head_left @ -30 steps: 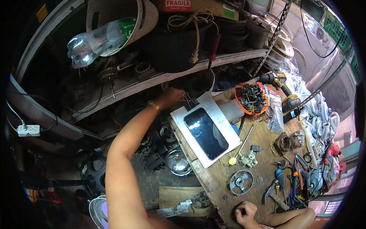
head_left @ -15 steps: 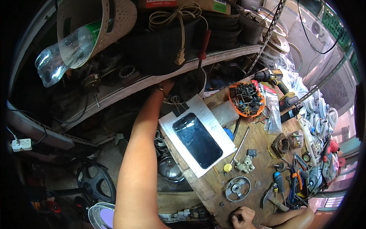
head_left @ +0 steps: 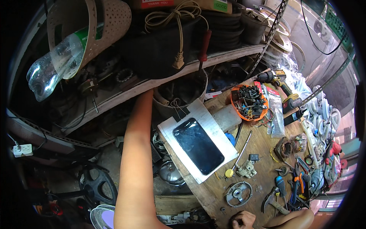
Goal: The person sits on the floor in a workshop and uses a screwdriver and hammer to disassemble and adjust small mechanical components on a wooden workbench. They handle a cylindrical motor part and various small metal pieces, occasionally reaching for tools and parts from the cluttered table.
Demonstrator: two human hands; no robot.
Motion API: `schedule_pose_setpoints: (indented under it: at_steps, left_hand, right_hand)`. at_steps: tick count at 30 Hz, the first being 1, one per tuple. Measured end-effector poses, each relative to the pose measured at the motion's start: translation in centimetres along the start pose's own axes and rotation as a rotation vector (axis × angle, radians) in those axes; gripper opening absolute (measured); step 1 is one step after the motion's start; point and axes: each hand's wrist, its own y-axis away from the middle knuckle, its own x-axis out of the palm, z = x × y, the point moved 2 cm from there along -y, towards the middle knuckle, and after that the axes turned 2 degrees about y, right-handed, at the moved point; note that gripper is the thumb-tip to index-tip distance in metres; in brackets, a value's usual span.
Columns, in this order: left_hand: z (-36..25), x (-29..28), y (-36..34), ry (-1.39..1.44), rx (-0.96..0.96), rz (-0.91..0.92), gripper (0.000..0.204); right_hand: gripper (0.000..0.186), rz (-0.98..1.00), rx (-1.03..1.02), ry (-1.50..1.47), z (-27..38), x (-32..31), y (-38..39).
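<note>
Cluttered wooden bench (head_left: 263, 147), left hand (head_left: 149, 92) reaching far under shelf (head_left: 160, 80), fingers hidden, grip unreadable, right hand (head_left: 241, 220) curled at near edge beside round metal part (head_left: 239, 193), holding nothing visible.

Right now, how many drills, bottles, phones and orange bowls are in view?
drill: 1
bottle: 1
phone: 1
orange bowl: 1
Total: 4

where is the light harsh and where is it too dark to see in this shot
Head view: daylight washes out the upper right behind the cordless drill; the space under the shelf, where the left arm reaches, is deep shadow, hiding the left hand; fisheye bends the shelf edge.
</note>
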Motion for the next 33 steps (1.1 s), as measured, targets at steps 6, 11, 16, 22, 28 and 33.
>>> schedule_pose_setpoints:
  at_steps: [6, 11, 16, 22, 28, 33]
  left_hand:
    - [0.9, 0.6, 0.7, 0.017, 0.009, 0.046, 0.083]
    - [-4.2, 1.6, 1.9, 0.015, 0.248, 0.419, 0.083]
    - [-5.9, -2.2, 2.6, 0.008, 0.255, 0.622, 0.082]
    - [-2.0, -0.4, 1.9, -0.010, -0.012, 0.106, 0.083]
    - [-2.5, 2.7, 1.9, -0.036, 0.029, 0.269, 0.083]
    - [-0.7, 4.0, 1.7, -0.051, 0.020, 0.326, 0.084]
  right_hand:
    - [0.011, 0.012, -0.038, -0.009, -0.5, -0.3, -0.1]
    - [0.011, 0.009, -0.015, 0.002, -0.6, 0.0, 0.3]
    - [0.011, -0.018, -0.020, 0.021, -0.6, -0.1, 0.5]
    - [0.011, -0.012, -0.030, 0.005, -0.7, -0.1, 0.2]
    - [0.010, 0.000, -0.010, 0.032, -1.1, 0.1, 0.7]
    - [0.006, 0.008, -0.055, 0.071, -1.3, -0.1, 0.6]
